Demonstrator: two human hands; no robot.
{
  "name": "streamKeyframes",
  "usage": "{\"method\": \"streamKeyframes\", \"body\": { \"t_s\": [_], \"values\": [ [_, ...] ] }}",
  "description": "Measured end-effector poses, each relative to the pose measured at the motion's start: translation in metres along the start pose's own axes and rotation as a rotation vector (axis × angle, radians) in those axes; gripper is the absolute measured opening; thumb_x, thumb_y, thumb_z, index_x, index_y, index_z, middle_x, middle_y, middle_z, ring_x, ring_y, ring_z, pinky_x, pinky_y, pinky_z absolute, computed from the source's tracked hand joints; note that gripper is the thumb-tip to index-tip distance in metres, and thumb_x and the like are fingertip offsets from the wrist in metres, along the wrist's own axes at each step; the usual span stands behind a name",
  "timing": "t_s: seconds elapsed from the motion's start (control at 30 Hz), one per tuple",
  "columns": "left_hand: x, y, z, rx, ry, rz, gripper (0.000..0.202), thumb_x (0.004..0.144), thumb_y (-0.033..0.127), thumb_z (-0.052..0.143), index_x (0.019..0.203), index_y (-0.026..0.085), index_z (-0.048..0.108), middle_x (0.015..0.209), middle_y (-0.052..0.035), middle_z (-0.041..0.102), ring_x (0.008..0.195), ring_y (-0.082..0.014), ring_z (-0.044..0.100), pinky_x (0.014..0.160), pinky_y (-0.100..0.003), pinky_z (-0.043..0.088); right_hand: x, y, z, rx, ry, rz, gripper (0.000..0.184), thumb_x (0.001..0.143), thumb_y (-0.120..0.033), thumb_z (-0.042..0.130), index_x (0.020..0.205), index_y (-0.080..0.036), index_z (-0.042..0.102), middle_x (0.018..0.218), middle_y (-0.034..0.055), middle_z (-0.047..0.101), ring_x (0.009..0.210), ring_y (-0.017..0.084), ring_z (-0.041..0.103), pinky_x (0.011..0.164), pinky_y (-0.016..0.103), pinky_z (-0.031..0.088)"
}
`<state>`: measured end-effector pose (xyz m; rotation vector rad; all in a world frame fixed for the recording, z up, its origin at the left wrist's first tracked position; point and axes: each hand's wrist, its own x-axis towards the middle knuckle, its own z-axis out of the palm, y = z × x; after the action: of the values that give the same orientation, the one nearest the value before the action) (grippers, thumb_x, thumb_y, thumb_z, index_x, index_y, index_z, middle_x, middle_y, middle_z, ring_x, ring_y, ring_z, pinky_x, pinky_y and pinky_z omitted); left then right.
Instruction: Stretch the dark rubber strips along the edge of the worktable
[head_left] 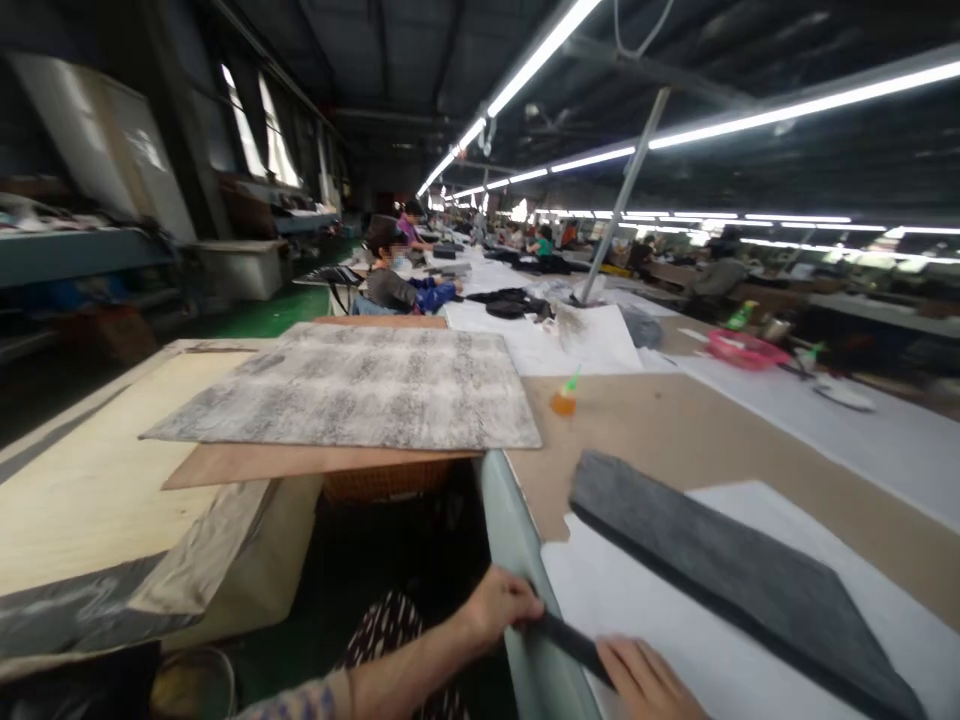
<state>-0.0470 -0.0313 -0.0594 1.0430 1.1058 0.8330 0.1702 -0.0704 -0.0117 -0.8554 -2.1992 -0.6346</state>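
A narrow dark strip runs between my two hands over the rounded pale-blue edge of the worktable. My left hand pinches the strip's far end between thumb and fingers. The fingers of my right hand are pressed together over its nearer end; the thumb is hidden. To the right of my hands lies a stack of dark grey pieces, long and flat, on white paper. What the strip is made of cannot be made out.
A small bottle of orange liquid with a green nozzle stands ahead on the table. At left, a mottled grey-white sheet lies on a brown board. A pink basket sits farther right. Co-workers sit along the table beyond.
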Motion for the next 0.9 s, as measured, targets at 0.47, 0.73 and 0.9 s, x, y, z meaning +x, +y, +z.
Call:
{"method": "streamKeyframes", "body": {
  "t_s": [0.47, 0.73, 0.9],
  "values": [
    [0.009, -0.029, -0.032, 0.076, -0.095, -0.051, 0.041, 0.058, 0.051, 0.068, 0.054, 0.012, 0.057, 0.047, 0.0018, 0.048, 0.047, -0.0093, 0.042, 0.050, -0.024, 0.032, -0.003, -0.020, -0.023, 0.028, -0.536, 0.085, 0.031, 0.083, -0.001, 0.036, 0.103, -0.011, 0.058, 0.087, 0.0087, 0.058, 0.083, 0.019, 0.052, 0.076, 0.033, 0.044],
    [0.009, -0.053, -0.062, 0.078, -0.027, -0.125, 0.038, 0.057, 0.050, 0.069, 0.055, 0.013, 0.058, 0.046, 0.0022, 0.048, 0.046, -0.0094, 0.041, 0.049, -0.024, 0.031, -0.028, -0.009, -0.046, 0.017, -0.550, 0.147, 0.032, 0.083, -0.004, 0.034, 0.104, -0.010, 0.058, 0.093, 0.0116, 0.058, 0.086, 0.020, 0.052, 0.077, 0.035, 0.044],
    [0.011, -0.073, -0.074, 0.080, 0.026, -0.204, 0.040, 0.052, 0.052, 0.071, 0.055, 0.014, 0.058, 0.047, 0.0024, 0.048, 0.046, -0.0095, 0.042, 0.048, -0.023, 0.032, -0.013, -0.014, -0.039, 0.006, -0.553, 0.090, 0.031, 0.084, -0.004, 0.035, 0.102, -0.011, 0.059, 0.087, 0.0100, 0.058, 0.083, 0.020, 0.051, 0.073, 0.034, 0.043]
  ]
}}
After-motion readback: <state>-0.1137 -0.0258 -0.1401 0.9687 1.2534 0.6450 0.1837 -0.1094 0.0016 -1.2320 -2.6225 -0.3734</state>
